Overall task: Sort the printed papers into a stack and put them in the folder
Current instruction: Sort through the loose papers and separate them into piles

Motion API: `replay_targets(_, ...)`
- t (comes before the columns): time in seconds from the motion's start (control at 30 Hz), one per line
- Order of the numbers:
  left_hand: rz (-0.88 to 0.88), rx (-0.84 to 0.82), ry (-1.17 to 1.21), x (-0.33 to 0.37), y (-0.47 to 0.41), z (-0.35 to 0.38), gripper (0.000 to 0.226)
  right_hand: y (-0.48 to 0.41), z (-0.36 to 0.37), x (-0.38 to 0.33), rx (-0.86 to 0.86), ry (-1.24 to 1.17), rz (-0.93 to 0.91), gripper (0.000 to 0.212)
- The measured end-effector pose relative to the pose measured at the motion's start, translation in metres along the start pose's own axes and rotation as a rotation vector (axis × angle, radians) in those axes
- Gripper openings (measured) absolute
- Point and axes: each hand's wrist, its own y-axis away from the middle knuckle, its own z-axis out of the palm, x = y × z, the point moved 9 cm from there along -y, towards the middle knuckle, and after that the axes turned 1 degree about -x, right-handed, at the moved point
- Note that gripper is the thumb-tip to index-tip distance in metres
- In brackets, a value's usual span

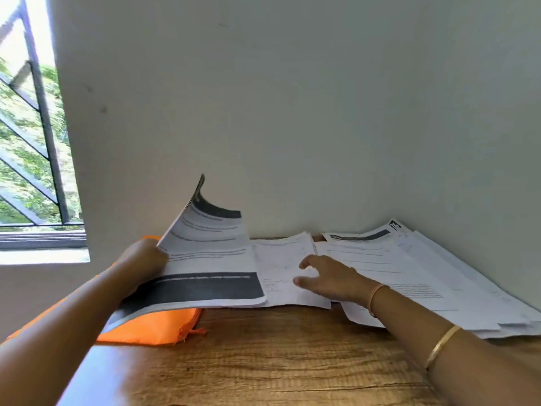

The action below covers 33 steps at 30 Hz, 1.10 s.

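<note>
My left hand [143, 262] grips the left edge of a stack of printed papers [205, 259] with dark header bands; the far corner of the stack curls upward. The stack hangs over an orange zip folder [152, 326] that lies flat on the wooden table [263, 361]. My right hand [330, 278] reaches over a white printed sheet [281, 273] in the middle, fingers spread and relaxed, holding nothing. More printed papers [424, 276] lie spread out overlapping at the right, up against the wall.
A plain wall [292, 112] runs close behind the table. A barred window [32, 142] is at the left, with greenery outside. Bare wood shows along the near side of the table.
</note>
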Motion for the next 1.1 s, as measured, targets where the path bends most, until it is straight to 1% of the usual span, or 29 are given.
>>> replay_targets(0.07,-0.035,-0.03,-0.067,-0.012,-0.004,0.002,0.014,-0.004,0.014,0.012,-0.088,0.178,0.047,0.061)
replay_targets(0.1,-0.052,-0.046,-0.079,-0.016,-0.005,0.005,0.015,-0.006,0.019,0.017,-0.118,0.205,0.066,0.063)
replay_targets(0.17,-0.049,-0.104,-0.073,-0.017,-0.003,0.015,0.012,-0.009,0.024,0.023,-0.139,0.187,0.085,0.06)
replay_targets(0.27,-0.026,-0.208,-0.049,-0.011,0.006,0.035,0.009,-0.011,0.024,0.027,-0.126,0.177,0.085,0.054)
replay_targets(0.33,-0.003,-0.281,-0.009,-0.004,0.014,0.049,0.016,-0.011,0.022,0.028,-0.109,0.173,0.077,0.051)
replay_targets(0.37,0.021,-0.312,0.002,0.004,0.018,0.053,0.009,-0.011,0.021,0.029,-0.105,0.171,0.075,0.05)
replay_targets(0.4,0.031,-0.346,-0.026,0.009,0.022,0.056,0.017,-0.011,0.021,0.03,-0.104,0.17,0.074,0.05)
replay_targets(0.43,0.051,-0.391,-0.074,0.013,0.024,0.062,0.043,-0.011,0.02,0.032,-0.101,0.168,0.075,0.05)
replay_targets(0.47,0.07,-0.444,-0.143,0.016,0.027,0.069,0.063,-0.011,0.018,0.034,-0.097,0.167,0.079,0.05)
replay_targets(0.5,0.065,-0.473,-0.18,0.016,0.029,0.073,0.069,-0.011,0.016,0.036,-0.091,0.165,0.083,0.049)
replay_targets(0.53,0.029,-0.465,-0.183,0.014,0.027,0.075,0.055,-0.012,0.015,0.038,-0.085,0.162,0.089,0.049)
replay_targets(0.57,0.013,-0.436,-0.167,0.016,0.027,0.072,0.035,-0.012,0.014,0.04,-0.081,0.156,0.094,0.049)
replay_targets(0.6,-0.017,-0.408,-0.158,0.015,0.027,0.072,0.028,-0.011,0.013,0.042,-0.082,0.15,0.098,0.049)
replay_targets(0.67,-0.018,-0.379,-0.149,0.018,0.027,0.071,0.031,-0.011,0.013,0.045,-0.091,0.13,0.102,0.05)
replay_targets(0.7,-0.017,-0.386,-0.147,0.018,0.027,0.072,0.039,-0.01,0.013,0.047,-0.097,0.123,0.104,0.051)
replay_targets(0.77,-0.026,-0.405,-0.131,0.02,0.028,0.074,0.062,-0.009,0.012,0.047,-0.101,0.113,0.102,0.053)
replay_targets(0.83,-0.045,-0.385,-0.134,0.02,0.028,0.072,0.072,-0.007,0.01,0.046,-0.093,0.104,0.098,0.055)
replay_targets(0.97,-0.042,-0.308,-0.278,0.022,0.028,0.067,0.09,-0.01,0.009,0.051,-0.084,0.019,0.093,0.06)
replay_targets(1.03,-0.013,-0.286,-0.362,0.029,0.031,0.067,0.092,-0.011,0.007,0.054,-0.077,-0.089,0.081,0.064)
replay_targets(1.1,0.043,-0.265,-0.405,0.043,0.038,0.07,0.081,-0.011,-0.004,0.06,-0.021,-0.161,0.104,0.068)
